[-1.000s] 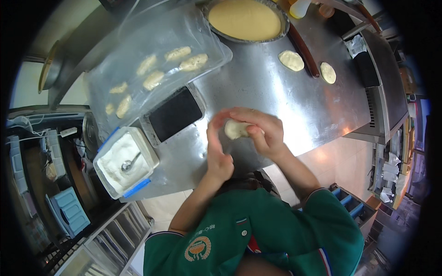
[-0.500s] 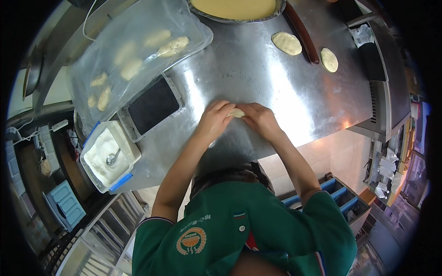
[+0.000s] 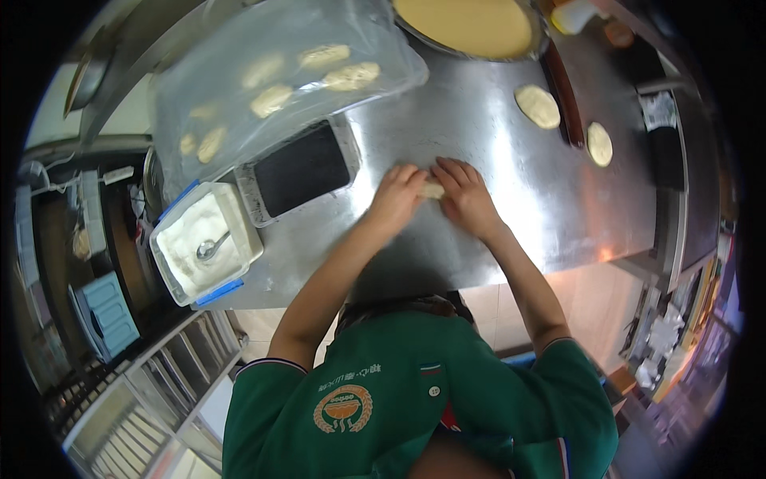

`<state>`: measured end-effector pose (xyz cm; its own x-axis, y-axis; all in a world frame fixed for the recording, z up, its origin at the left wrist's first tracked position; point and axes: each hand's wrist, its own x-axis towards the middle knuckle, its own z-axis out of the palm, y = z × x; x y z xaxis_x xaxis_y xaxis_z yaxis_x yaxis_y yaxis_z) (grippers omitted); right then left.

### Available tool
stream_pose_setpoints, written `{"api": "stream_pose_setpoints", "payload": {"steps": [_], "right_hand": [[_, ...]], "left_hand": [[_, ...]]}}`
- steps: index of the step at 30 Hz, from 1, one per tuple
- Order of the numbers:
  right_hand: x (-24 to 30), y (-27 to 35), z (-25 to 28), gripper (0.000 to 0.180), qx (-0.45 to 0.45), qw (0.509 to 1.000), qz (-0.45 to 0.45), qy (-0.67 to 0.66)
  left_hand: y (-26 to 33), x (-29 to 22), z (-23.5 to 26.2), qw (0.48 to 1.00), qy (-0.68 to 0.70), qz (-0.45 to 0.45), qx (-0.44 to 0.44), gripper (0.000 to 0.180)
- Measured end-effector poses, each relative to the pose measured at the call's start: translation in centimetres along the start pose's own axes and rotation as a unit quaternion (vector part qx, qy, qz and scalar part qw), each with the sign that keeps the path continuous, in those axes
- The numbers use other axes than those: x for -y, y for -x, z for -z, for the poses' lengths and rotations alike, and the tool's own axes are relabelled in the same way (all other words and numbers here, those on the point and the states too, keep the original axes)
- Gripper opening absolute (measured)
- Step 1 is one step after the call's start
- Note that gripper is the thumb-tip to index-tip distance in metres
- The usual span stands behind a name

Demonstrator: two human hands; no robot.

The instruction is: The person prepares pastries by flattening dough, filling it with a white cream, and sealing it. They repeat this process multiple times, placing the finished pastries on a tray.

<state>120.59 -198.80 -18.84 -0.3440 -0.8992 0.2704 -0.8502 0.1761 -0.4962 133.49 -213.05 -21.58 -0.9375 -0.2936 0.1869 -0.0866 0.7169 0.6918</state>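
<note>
Clock centred on the dough in hand, 12 at the top of the head view.

Small pale dough piece [image 3: 431, 189] between the two hands, over the near middle of the steel surface [image 3: 447, 255]. Left hand [image 3: 396, 194] at its 9 o'clock end, right hand [image 3: 468, 197] at its 3 o'clock end. Grip narrow on both sides, fingers curled in on the dough; much of it hidden. Cannot tell whether it touches the steel.

Step in hand, by my reading: shaping this one piece by hand, perhaps drawing it out or pressing it. Next move seems to call for even pressure from both hands, ends kept level so the middle does not thin or tear.

Around it: dark-filled shallow container [image 3: 351, 152] toward 10; tub of white powder [image 3: 254, 237] with a spoon [image 3: 209, 249] between 8 and 9; clear plastic sheet [image 3: 363, 28] over several dough lengths [image 3: 271, 101] toward 10 to 11. Bowl of yellow mixture [image 3: 471, 22] just past 12. Two flat dough rounds [image 3: 537, 107] toward 2, a brown rod [image 3: 565, 104] lying between them.
</note>
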Motion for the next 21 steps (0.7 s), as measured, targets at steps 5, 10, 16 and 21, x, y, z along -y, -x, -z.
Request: {"api": "stream_pose_setpoints", "payload": {"steps": [5, 10, 16, 21], "right_hand": [[0.0, -2.9, -1.4, 0.040, 0.121, 0.991, 0.009, 0.047], [6.9, -9.1, -1.3, 0.038, 0.107, 0.953, -0.112, -0.260], [12.8, -16.4, -9.9, 0.033, 0.185, 0.955, 0.136, -0.189], [13.5, -17.6, -11.0, 0.029, 0.253, 0.953, 0.120, -0.114]], "left_hand": [[1.0, -2.6, 6.1, 0.994, 0.074, 0.035, -0.072, 0.058], [10.0, -0.6, 10.4, 0.964, 0.120, 0.150, -0.184, 0.031], [12.8, 0.6, 14.0, 0.920, 0.131, 0.226, -0.294, 0.021], [15.2, 2.7, 15.3, 0.913, 0.103, 0.230, -0.320, 0.022]]}}
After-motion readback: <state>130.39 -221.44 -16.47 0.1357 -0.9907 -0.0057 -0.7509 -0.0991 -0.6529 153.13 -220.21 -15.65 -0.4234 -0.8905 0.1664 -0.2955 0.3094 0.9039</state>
